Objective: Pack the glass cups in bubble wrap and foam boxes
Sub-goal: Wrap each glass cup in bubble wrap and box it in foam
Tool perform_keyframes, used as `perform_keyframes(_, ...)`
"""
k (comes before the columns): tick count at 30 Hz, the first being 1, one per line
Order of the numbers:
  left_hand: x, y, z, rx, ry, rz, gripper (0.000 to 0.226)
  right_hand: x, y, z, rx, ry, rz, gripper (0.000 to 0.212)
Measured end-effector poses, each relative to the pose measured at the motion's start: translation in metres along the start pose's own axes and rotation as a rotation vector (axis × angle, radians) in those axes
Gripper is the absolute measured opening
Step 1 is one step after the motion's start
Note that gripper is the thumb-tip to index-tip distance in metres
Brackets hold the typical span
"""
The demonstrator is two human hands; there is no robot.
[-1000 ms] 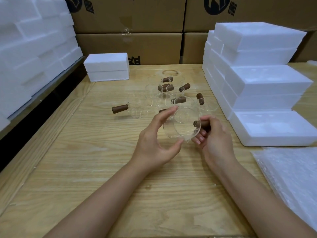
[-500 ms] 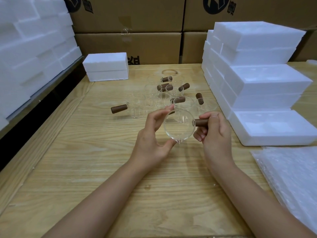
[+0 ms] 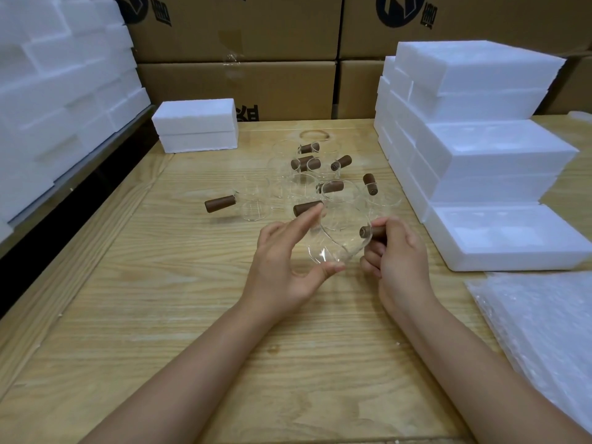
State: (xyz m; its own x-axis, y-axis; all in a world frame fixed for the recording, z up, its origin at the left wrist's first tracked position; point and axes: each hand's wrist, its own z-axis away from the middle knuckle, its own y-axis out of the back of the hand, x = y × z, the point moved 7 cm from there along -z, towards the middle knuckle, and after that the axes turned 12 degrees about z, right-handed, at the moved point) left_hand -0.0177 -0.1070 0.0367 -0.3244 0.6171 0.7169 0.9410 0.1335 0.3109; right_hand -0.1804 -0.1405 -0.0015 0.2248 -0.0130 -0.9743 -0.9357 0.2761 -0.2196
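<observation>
Cup turned since half a second back: the glass cup (image 3: 339, 241) then showed you its mouth as a full round. Now it is tipped, mouth seen slantwise, in much the same spot above the table (image 3: 160, 299). Your left hand (image 3: 282, 264) spans the bowl, forefinger over the far rim, thumb under the near edge, other fingers loosely bent behind. Your right hand (image 3: 398, 257) pinches the wooden handle (image 3: 371, 231) between thumb and fingertips. The cup is clear of the wood, held in front of you, just this side of the other cups (image 3: 307, 184), which stand unwrapped mid-table. Reads as a look-over, turning the glass to check it; wrapping not yet begun. The bubble wrap (image 3: 544, 331) lies at your right. The open foam box (image 3: 499, 238) sits just beyond it, at the foot of the stack of foam boxes (image 3: 474, 139). Next, likely, carry the cup right onto the wrap. Keep the handle grip firm; the left hold looks light.
</observation>
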Motion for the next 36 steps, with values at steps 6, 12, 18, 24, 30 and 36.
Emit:
perform_keyframes(6, -0.012, -0.002, 0.0, -0.036, 0.141, 0.159, 0.073, -0.008, -0.001, 0.004, -0.016, 0.066, 0.021, 0.035)
perform_keyframes(12, -0.031, -0.007, 0.0, -0.072, 0.252, 0.296, 0.07, -0.02, -0.006, 0.012, -0.1, 0.194, 0.065, 0.031)
perform_keyframes(18, -0.033, -0.005, -0.001, -0.031, 0.194, 0.2, 0.073, -0.022, -0.012, 0.016, -0.182, 0.264, 0.091, 0.03)
perform_keyframes(24, -0.015, 0.0, -0.001, -0.01, 0.022, -0.106, 0.074, -0.009, -0.011, 0.005, -0.19, 0.178, 0.221, 0.03)
perform_keyframes(30, -0.015, -0.005, 0.0, -0.06, 0.063, -0.182, 0.068, -0.004, -0.003, -0.004, -0.133, 0.209, 0.453, 0.029)
perform_keyframes(36, -0.032, -0.007, 0.0, -0.089, 0.261, -0.075, 0.072, -0.017, 0.002, 0.001, -0.054, 0.292, 0.782, 0.017)
